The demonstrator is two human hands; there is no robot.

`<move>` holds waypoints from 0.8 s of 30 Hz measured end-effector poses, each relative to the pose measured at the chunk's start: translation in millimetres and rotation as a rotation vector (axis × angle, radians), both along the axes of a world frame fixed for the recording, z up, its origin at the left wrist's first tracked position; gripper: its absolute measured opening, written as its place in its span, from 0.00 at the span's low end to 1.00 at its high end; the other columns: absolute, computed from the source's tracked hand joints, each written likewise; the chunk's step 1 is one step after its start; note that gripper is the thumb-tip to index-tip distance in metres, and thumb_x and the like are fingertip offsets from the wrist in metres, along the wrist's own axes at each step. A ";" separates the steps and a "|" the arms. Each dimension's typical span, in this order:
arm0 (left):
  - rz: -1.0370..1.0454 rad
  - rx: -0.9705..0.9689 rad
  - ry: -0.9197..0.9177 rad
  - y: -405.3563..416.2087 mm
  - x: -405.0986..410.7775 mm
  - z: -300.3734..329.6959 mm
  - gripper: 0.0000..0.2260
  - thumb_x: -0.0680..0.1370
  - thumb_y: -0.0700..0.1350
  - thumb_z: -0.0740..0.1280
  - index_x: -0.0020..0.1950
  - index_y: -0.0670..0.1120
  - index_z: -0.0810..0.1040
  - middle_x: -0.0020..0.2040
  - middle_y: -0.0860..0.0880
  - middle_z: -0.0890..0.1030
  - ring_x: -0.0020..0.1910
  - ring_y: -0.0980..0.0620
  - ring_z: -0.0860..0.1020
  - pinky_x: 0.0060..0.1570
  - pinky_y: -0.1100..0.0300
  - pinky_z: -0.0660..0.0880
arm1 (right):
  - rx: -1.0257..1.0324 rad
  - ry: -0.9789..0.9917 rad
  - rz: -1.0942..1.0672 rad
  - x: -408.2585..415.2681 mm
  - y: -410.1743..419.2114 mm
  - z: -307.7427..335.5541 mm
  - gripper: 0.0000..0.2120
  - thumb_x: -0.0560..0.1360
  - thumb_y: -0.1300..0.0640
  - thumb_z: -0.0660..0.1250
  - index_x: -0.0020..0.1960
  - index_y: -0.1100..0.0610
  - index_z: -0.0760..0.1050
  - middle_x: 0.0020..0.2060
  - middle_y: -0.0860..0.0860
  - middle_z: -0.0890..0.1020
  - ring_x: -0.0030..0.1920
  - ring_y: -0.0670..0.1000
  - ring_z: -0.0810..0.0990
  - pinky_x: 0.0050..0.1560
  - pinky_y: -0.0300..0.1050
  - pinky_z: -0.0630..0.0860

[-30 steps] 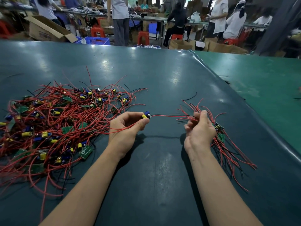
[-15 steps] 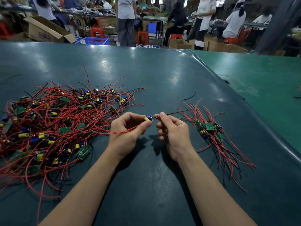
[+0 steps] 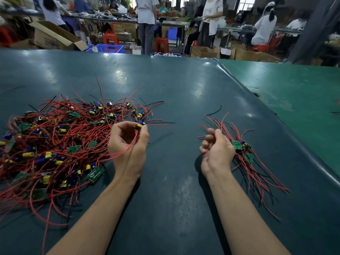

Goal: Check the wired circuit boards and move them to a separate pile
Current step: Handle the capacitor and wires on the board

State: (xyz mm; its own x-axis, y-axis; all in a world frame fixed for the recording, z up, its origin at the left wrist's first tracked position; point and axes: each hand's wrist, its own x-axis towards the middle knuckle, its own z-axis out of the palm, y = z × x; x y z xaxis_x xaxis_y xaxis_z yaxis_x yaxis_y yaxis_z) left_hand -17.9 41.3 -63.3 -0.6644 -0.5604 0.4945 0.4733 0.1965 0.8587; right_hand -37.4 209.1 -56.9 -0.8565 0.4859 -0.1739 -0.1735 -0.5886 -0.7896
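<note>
The left hand (image 3: 128, 144) pinches a small wired board (image 3: 141, 123) with a blue-and-yellow cylinder, thin red leads trailing. The right hand (image 3: 217, 151) hangs loosely curled, holding nothing, beside the sorted pile (image 3: 242, 153). A tangled heap (image 3: 55, 144) fills the glossy teal bench's (image 3: 174, 190) left side.

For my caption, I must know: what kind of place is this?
Probably an electronics assembly workshop: a big heap of green circuit boards with red wires lies on a dark green work table, with cardboard boxes and other workers at benches behind.
</note>
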 end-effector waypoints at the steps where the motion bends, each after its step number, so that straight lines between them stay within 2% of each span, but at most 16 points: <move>1: 0.056 -0.017 0.031 -2.3 -0.4 0.0 0.09 0.73 0.39 0.75 0.48 0.46 0.76 0.40 0.54 0.78 0.36 0.62 0.76 0.40 0.65 0.75 | 0.044 -0.002 0.012 1.1 0.2 -0.4 0.13 0.82 0.60 0.60 0.40 0.60 0.75 0.27 0.50 0.72 0.20 0.44 0.67 0.19 0.34 0.61; 4: 0.167 -0.197 0.136 -7.5 -1.1 -0.9 0.08 0.74 0.40 0.75 0.50 0.43 0.79 0.43 0.51 0.78 0.40 0.56 0.77 0.42 0.61 0.76 | 0.303 0.027 0.149 9.1 -11.3 -1.8 0.13 0.81 0.58 0.62 0.40 0.59 0.77 0.25 0.48 0.74 0.21 0.45 0.69 0.19 0.35 0.62; 6: 0.222 -0.373 0.229 -9.6 -1.8 -2.5 0.07 0.74 0.39 0.75 0.50 0.41 0.80 0.49 0.46 0.78 0.48 0.51 0.77 0.49 0.60 0.75 | 0.474 0.092 0.273 16.5 -23.1 -2.1 0.09 0.80 0.60 0.64 0.42 0.58 0.79 0.27 0.48 0.77 0.21 0.46 0.70 0.20 0.35 0.64; 8: 0.146 -0.427 0.298 -10.4 -2.2 -3.7 0.08 0.75 0.36 0.74 0.51 0.41 0.79 0.56 0.40 0.79 0.58 0.47 0.78 0.58 0.55 0.75 | 0.565 0.182 0.414 23.8 -32.8 -2.1 0.06 0.79 0.64 0.66 0.50 0.55 0.79 0.33 0.52 0.79 0.22 0.46 0.71 0.20 0.35 0.67; 9: 0.072 -0.439 0.314 -9.1 -1.4 -4.3 0.08 0.75 0.35 0.73 0.51 0.41 0.77 0.57 0.40 0.80 0.59 0.46 0.79 0.58 0.50 0.76 | 0.592 0.218 0.489 26.7 -35.4 -2.9 0.11 0.78 0.66 0.66 0.54 0.53 0.78 0.37 0.54 0.80 0.22 0.47 0.72 0.21 0.35 0.68; 11: -0.042 -0.517 0.310 -5.4 1.4 -6.2 0.08 0.75 0.36 0.74 0.52 0.41 0.78 0.56 0.43 0.81 0.58 0.48 0.80 0.55 0.45 0.78 | 0.634 0.274 0.607 30.5 -38.4 -3.4 0.17 0.78 0.68 0.66 0.61 0.50 0.76 0.43 0.51 0.82 0.24 0.48 0.75 0.24 0.36 0.70; 13: -0.061 -0.632 0.279 -3.3 2.8 -7.7 0.09 0.74 0.40 0.74 0.52 0.41 0.81 0.54 0.49 0.81 0.55 0.53 0.80 0.51 0.45 0.77 | 0.681 0.309 0.649 32.5 -38.7 -2.7 0.18 0.78 0.69 0.65 0.62 0.50 0.75 0.48 0.43 0.83 0.26 0.49 0.77 0.26 0.36 0.72; 14: -0.058 -0.663 0.263 -3.2 2.3 -7.5 0.09 0.74 0.41 0.74 0.53 0.42 0.82 0.53 0.52 0.81 0.54 0.55 0.79 0.50 0.45 0.76 | 0.693 0.312 0.645 32.8 -38.1 -2.1 0.17 0.78 0.70 0.64 0.60 0.52 0.76 0.51 0.43 0.83 0.26 0.49 0.78 0.26 0.36 0.71; 17: -0.124 -0.663 0.191 -4.1 -1.2 -7.2 0.10 0.74 0.42 0.74 0.53 0.42 0.83 0.50 0.50 0.81 0.49 0.52 0.79 0.48 0.48 0.77 | 0.618 0.277 0.641 34.2 -37.5 -1.2 0.16 0.79 0.69 0.63 0.55 0.50 0.80 0.59 0.52 0.82 0.26 0.51 0.80 0.23 0.38 0.72; 19: -0.167 -0.674 0.132 -3.9 -3.1 -9.0 0.11 0.73 0.41 0.73 0.55 0.40 0.83 0.50 0.47 0.80 0.48 0.50 0.79 0.47 0.49 0.77 | 0.531 0.235 0.638 34.0 -37.9 0.4 0.12 0.81 0.63 0.63 0.52 0.50 0.81 0.55 0.55 0.83 0.27 0.52 0.81 0.22 0.41 0.74; 21: -0.206 -0.698 0.088 -2.6 -3.4 -10.5 0.14 0.72 0.41 0.73 0.58 0.40 0.82 0.51 0.46 0.80 0.49 0.47 0.80 0.48 0.46 0.78 | 0.528 0.211 0.587 31.3 -36.3 0.7 0.09 0.81 0.60 0.62 0.52 0.52 0.81 0.47 0.53 0.85 0.26 0.52 0.81 0.21 0.40 0.74; 24: -0.208 -0.706 0.091 -0.1 -3.0 -10.9 0.14 0.73 0.41 0.73 0.59 0.40 0.82 0.53 0.47 0.81 0.50 0.46 0.80 0.50 0.43 0.77 | 0.532 0.202 0.499 27.8 -33.8 1.7 0.08 0.81 0.60 0.64 0.51 0.54 0.82 0.40 0.53 0.84 0.25 0.51 0.79 0.21 0.38 0.72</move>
State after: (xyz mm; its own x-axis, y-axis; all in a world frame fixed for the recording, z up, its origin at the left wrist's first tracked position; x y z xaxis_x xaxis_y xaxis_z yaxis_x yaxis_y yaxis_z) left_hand -20.9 41.2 -74.2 -0.6611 0.0449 0.7489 0.6246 0.5859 0.5163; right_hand -9.6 175.3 -55.2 -0.9872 0.0071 0.1594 -0.1580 -0.1839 -0.9702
